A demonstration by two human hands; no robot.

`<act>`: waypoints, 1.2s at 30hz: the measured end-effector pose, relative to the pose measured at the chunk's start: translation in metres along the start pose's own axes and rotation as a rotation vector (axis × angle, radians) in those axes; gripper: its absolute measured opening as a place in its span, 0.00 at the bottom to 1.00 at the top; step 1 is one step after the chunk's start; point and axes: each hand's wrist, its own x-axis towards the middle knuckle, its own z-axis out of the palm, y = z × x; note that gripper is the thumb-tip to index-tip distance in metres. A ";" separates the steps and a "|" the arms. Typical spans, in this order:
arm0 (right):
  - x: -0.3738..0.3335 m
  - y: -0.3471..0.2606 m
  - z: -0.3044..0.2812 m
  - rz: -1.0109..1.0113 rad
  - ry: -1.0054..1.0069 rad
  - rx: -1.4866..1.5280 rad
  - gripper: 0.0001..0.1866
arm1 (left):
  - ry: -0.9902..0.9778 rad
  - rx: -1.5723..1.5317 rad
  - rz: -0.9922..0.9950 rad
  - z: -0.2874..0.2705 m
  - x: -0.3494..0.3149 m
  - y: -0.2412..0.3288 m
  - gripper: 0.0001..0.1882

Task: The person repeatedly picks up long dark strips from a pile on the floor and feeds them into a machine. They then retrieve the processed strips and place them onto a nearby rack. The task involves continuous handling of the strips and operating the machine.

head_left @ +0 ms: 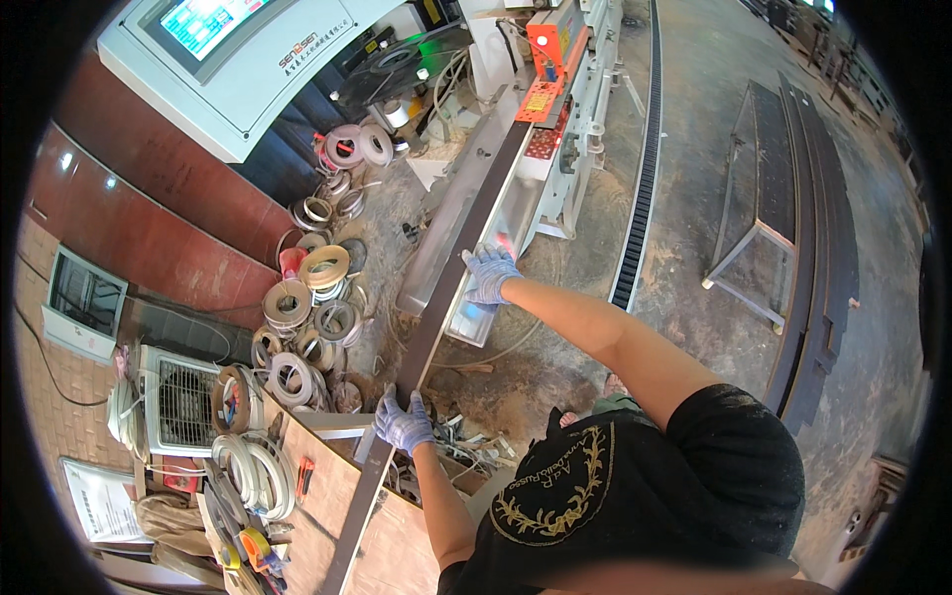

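A long, narrow dark brown board (451,288) with a pale edge runs from the wooden worktable at the lower left up to the orange-topped head (540,99) of a machine. My left hand (404,424), in a grey-blue knit glove, grips the board near the table's end. Further along, my right hand (490,276), gloved the same way, is closed over its right edge, fingers on the top face. The board's far end goes in beneath the orange guard, where it is hidden.
Rolls of edge banding (288,302) are heaped on the floor at left. A control panel (238,79) overhangs the upper left. The wooden table (297,516) carries coiled strips, tape and a red-handled tool (304,476). At right, dark boards (818,248) lie by a metal rack (759,238).
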 end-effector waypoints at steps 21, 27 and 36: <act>0.006 0.010 -0.005 -0.012 -0.002 -0.005 0.52 | -0.016 0.041 0.008 0.004 0.003 0.012 0.26; 0.009 0.013 -0.004 -0.021 -0.003 -0.015 0.52 | -0.035 0.042 -0.009 0.002 0.004 0.015 0.27; 0.009 0.014 -0.008 -0.009 -0.007 -0.025 0.51 | -0.001 0.051 0.012 0.006 0.004 0.018 0.26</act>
